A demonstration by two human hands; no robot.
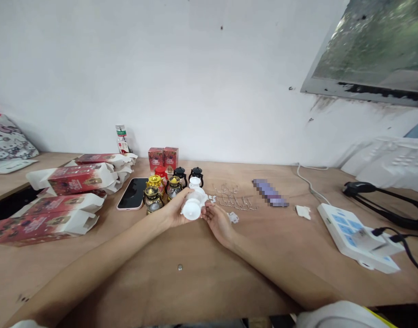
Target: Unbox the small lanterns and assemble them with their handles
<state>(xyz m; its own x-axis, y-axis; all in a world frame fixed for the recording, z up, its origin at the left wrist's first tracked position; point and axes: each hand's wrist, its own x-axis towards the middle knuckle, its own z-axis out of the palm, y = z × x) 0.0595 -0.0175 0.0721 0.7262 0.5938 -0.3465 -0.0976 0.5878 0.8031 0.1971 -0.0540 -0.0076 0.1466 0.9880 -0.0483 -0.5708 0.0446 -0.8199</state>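
My left hand (175, 212) is closed around a small white toy lantern (191, 209), which is tipped so that its round end faces me. The fingers of my right hand (220, 224) are bent and pinch at the lantern's right edge; any small part between them is hidden. Just behind is another white piece (195, 181), partly covered. Left of my hands stand several small lanterns: a gold one (155, 181), a bronze one (152, 199), a red one (160, 171) and black ones (196, 175). Thin bent wire handles (234, 200) lie to the right, near a small clear-white part (233, 217).
Red boxes (75, 177) lie open at left beside a phone (132, 193); two closed boxes (163, 158) stand by the wall. A small round metal piece (180, 267) lies in front. At right are a purple blurred object (270, 193), a power strip (345, 234) and a black-framed object (383, 202).
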